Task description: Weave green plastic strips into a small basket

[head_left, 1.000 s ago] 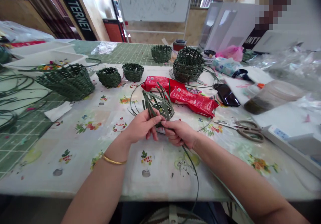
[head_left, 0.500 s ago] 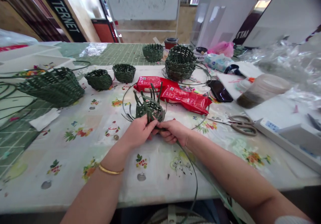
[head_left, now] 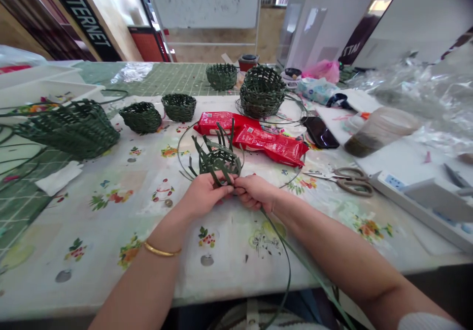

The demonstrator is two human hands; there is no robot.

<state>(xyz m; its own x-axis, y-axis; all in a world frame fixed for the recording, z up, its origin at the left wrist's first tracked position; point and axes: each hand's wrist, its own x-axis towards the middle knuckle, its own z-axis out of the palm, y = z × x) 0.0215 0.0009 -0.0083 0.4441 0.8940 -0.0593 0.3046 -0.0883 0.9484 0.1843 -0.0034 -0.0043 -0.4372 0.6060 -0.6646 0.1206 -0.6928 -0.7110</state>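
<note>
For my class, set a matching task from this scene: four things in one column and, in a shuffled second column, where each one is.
Things:
1. Gold bangle
2. Scissors
3. Red packets
4. Half-woven green basket

Places:
A. Lying beside a power strip
B. Held between the left hand and right hand
C. On the left wrist
D. Lying just beyond the hands

Pairs: 1-C, 2-A, 3-D, 4-B
</note>
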